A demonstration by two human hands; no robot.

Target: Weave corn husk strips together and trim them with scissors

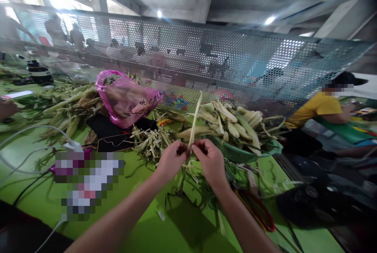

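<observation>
Both of my hands are raised over a green table [147, 229] and pinch the base of one thin pale corn husk strip [194, 117]. My left hand [171, 161] is closed on its left side, my right hand [209, 161] on its right side, and the fingertips nearly touch. The strip stands almost upright above them. Just beyond my hands sits a green basket [244, 153] heaped with peeled pale corn ears [232, 121]. Loose husk scraps [150, 139] lie to the left of it.
A pink plastic bag [125, 98] rests on a black cloth behind the scraps. Unpeeled corn [69, 106] is piled at the left. White cables [26, 135] cross the left table. A perforated metal screen [206, 60] backs the table. A person in yellow [321, 106] sits at right.
</observation>
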